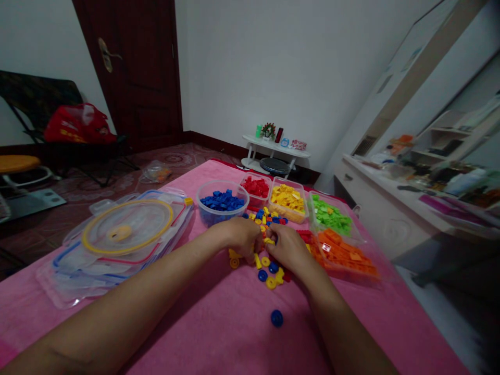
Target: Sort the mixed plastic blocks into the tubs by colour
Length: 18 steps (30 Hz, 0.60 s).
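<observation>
Left hand (245, 237) and right hand (289, 249) close together among loose toy pieces (265, 261) on a pink cloth (211, 323).
Both hands' fingers curl downward; whether they pinch anything, I cannot tell. The pieces lie between and around them, nearer the viewer than a round tub (207, 214) of blue bricks (223, 200).

Dim light falls on white walls (250, 62) and a dark door (144, 62). Left, a chair (39, 89) and stool (17, 163) stand on patterned floor (185, 155); a low shelf (278, 148) sits ahead, a cabinet (365, 208) right.
</observation>
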Motion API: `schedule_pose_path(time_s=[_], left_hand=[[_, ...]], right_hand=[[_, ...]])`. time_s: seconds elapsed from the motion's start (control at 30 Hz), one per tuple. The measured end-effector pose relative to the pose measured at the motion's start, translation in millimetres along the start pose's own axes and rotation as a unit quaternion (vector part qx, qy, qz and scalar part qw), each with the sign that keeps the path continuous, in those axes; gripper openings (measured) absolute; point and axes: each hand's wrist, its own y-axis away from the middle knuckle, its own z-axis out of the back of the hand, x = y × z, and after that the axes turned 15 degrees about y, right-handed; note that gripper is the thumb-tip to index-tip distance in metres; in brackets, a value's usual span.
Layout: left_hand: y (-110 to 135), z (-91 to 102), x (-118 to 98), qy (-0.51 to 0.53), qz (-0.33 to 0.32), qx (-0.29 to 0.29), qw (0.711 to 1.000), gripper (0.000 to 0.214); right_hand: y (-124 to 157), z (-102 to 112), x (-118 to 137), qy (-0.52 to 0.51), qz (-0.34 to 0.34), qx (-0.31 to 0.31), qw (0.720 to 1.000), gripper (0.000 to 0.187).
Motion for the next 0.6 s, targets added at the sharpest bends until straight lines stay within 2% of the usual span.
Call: schedule_pose_path(time_s=[0.1,0.17,0.27,0.37,0.43,0.6], left_hand=[[-0.5,1.1,2.3,0.038,0.0,-0.084,0.996,0.029],[-3.0,0.9,2.5,0.075,0.004,-0.16,0.984,0.029],[-9.2,-0.2,2.2,0.142,0.0,-0.278,0.95,0.032],[-15.9,-1.3,2.7,0.204,-0.049,-0.374,0.903,0.032],[-19.4,-1.9,2.5,0.246,-0.079,-0.41,0.875,0.032],[-21.6,-3.2,-4.3,0.339,-0.124,-0.443,0.821,0.032]], right_hand=[[-5.0,6.3,-11.3,-0.089,-0.036,-0.036,0.995,0.007],[-7.0,12.3,-16.4,-0.178,-0.069,-0.069,0.979,0.011],[-7.1,21.3,-17.5,-0.33,-0.107,-0.109,0.932,0.022],[-4.8,27.2,-12.9,-0.465,-0.132,-0.079,0.872,0.03],[-3.1,28.9,-9.5,-0.528,-0.144,-0.052,0.835,0.033],[-0.1,28.8,-3.4,-0.627,-0.159,-0.01,0.763,0.034]])
